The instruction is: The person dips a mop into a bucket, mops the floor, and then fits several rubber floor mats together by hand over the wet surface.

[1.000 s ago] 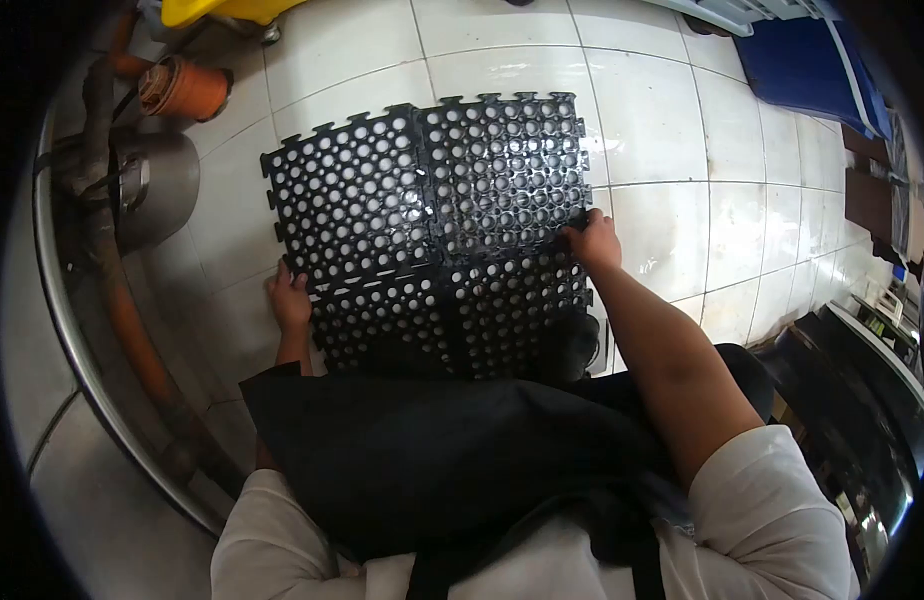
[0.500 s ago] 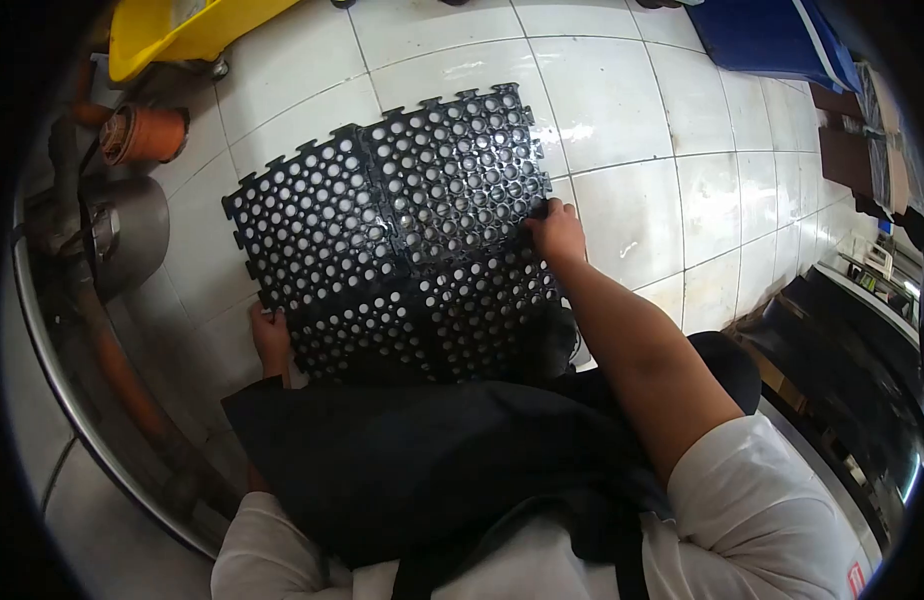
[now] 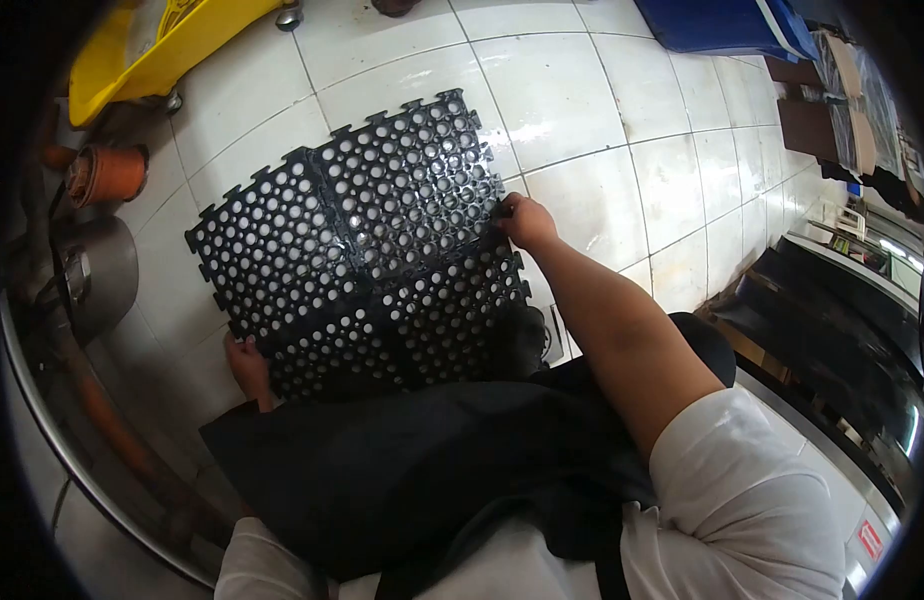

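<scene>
A black rubber floor mat (image 3: 344, 250) with round holes and interlocking tabs lies in front of me, made of joined panels. Its near part reaches down to my black apron, which hides the lower edge. My right hand (image 3: 528, 222) is closed on the mat's right edge, by the seam between the far and near panels. At the left edge, my left hand (image 3: 248, 365) grips the mat near the same seam, its fingers partly hidden. White floor shows through the holes of the far panels.
White floor tiles (image 3: 572, 210) surround the mat. A yellow wheeled bucket (image 3: 172, 50) stands at upper left, above an orange roll (image 3: 108, 175) and metal equipment (image 3: 107, 270). A blue bin (image 3: 722, 25) is at upper right, with boxes (image 3: 832, 110) beyond it.
In the view, the mat and both hands sit further left, as does the surrounding room, so my head has turned slightly. Both hands keep their hold on the mat edges.
</scene>
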Action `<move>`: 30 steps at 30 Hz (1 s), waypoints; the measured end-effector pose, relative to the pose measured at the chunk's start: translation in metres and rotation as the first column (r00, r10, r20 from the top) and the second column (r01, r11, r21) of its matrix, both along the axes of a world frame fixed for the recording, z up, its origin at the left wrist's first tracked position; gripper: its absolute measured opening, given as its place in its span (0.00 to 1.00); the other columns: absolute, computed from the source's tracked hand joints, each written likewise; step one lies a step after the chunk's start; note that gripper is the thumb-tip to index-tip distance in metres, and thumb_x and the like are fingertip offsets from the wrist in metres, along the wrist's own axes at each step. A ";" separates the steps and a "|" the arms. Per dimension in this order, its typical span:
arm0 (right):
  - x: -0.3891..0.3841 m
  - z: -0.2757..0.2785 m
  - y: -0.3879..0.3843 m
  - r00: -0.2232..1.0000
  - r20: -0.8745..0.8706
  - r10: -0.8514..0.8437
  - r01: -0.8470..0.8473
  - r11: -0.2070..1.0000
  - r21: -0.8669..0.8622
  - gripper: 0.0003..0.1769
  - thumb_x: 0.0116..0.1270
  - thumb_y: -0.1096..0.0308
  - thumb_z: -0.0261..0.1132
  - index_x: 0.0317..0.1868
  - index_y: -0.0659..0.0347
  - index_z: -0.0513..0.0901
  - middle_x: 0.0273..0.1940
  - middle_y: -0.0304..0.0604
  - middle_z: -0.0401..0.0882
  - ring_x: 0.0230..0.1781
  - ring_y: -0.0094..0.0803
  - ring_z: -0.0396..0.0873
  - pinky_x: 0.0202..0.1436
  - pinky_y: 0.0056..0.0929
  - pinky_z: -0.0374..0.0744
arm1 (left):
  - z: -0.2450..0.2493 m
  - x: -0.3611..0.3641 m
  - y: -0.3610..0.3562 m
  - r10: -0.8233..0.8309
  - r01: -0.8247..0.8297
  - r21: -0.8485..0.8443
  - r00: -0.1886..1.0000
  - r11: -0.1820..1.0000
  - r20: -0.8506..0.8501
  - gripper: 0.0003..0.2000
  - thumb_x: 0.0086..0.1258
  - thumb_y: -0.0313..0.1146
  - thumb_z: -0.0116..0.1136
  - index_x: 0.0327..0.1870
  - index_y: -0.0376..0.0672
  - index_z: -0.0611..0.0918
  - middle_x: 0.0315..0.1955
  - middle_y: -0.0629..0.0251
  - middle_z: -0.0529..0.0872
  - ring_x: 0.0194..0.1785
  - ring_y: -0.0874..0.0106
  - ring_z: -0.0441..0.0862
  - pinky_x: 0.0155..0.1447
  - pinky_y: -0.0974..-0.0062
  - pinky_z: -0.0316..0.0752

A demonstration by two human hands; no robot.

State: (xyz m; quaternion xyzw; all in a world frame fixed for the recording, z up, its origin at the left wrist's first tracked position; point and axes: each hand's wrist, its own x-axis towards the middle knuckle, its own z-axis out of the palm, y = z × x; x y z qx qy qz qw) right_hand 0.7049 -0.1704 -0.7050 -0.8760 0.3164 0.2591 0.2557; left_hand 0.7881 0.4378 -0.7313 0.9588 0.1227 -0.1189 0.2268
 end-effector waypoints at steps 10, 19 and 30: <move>0.003 0.001 -0.006 0.997 0.041 -0.062 0.058 0.993 0.099 0.20 0.58 0.62 0.80 0.50 0.57 0.87 0.49 0.51 0.90 0.54 0.51 0.86 0.58 0.45 0.82 | 0.006 0.001 0.005 -0.014 0.004 -0.095 0.995 0.996 -0.103 0.24 0.83 0.35 0.53 0.76 0.37 0.72 0.59 0.49 0.86 0.57 0.56 0.85 0.63 0.59 0.77; 0.001 -0.001 0.002 0.997 0.068 -0.028 0.027 0.999 0.020 0.19 0.60 0.62 0.79 0.51 0.57 0.87 0.51 0.50 0.89 0.55 0.48 0.86 0.59 0.44 0.82 | 0.003 -0.003 0.004 -0.032 0.037 -0.074 0.997 0.997 0.067 0.22 0.80 0.32 0.56 0.73 0.41 0.75 0.49 0.52 0.86 0.49 0.58 0.86 0.56 0.59 0.78; 0.000 0.026 0.040 0.971 0.233 0.051 -0.006 0.982 -0.190 0.20 0.61 0.58 0.78 0.50 0.56 0.85 0.51 0.49 0.85 0.60 0.51 0.81 0.60 0.49 0.81 | 0.000 -0.008 0.015 -0.005 0.004 -0.044 1.000 0.999 -0.026 0.21 0.81 0.38 0.57 0.70 0.38 0.77 0.55 0.50 0.87 0.57 0.56 0.86 0.62 0.58 0.77</move>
